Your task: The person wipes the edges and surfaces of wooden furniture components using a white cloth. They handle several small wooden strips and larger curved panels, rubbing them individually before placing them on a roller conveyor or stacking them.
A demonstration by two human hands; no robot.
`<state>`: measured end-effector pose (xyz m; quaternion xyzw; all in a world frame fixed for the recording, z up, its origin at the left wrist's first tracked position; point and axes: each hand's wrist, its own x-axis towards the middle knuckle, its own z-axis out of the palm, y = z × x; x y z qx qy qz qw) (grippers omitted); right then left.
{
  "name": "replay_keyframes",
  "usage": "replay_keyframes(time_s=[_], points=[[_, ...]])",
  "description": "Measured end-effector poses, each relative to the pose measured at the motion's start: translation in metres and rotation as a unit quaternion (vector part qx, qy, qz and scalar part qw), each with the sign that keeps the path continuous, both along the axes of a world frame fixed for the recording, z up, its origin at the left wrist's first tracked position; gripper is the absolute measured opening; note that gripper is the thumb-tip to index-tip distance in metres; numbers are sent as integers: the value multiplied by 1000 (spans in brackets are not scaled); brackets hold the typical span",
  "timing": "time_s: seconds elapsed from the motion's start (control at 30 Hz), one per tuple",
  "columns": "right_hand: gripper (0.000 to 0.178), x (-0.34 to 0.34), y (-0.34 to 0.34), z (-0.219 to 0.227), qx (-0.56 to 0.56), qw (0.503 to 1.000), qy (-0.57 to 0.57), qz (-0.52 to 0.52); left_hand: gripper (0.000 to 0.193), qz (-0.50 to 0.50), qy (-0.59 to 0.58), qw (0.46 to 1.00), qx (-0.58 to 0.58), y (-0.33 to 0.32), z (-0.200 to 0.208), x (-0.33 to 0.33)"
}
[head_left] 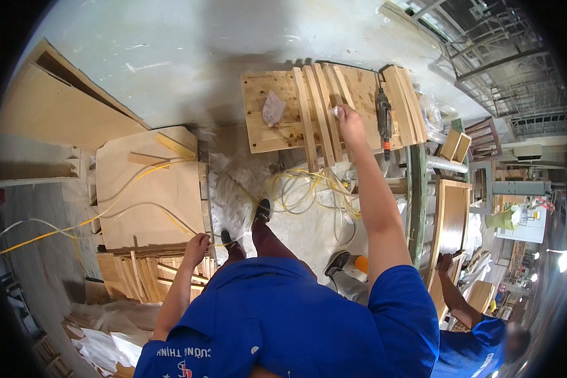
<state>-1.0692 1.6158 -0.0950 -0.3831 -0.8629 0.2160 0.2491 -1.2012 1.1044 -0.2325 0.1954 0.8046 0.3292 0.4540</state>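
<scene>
Two hands busy | right hand (pixel 348 120) clenched on small white lump, upper centre, over pale wooden slats (pixel 321 113) | left hand (pixel 196 247) gripping stacked boards (pixel 148 272), lower left | best pressed steadily along slat grain

About 4 pale wood slats (pixel 320 110) lie side by side, fanned slightly, across a square plywood board (pixel 264 135); the right one is touched near its middle. More slats (pixel 146 272) sit stacked low at the left, pale and tightly bunched.
</scene>
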Motion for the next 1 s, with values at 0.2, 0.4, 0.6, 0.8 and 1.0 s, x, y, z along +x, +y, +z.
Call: replay_keyframes(time_s=[0.2,0.4,0.6,0.8,1.0], points=[[22,42,-39,0,1,1000,-13,-26,28,-56,25,998,6,-26,-7,-1],[23,75,-71,-1,-5,999,-12,-52,28,-62,8,998,-10,-28,3,0],[22,98,-86,-6,-6,998,-53,-43,27,-62,0,998,-6,-17,6,-1],[23,51,-45,19,1,999,27,-17,27,-48,19,999,-7,-10,1,-5],[23,-27,25,16,4,999,43,-9,28,12,15,999,-35,10,5,3]])
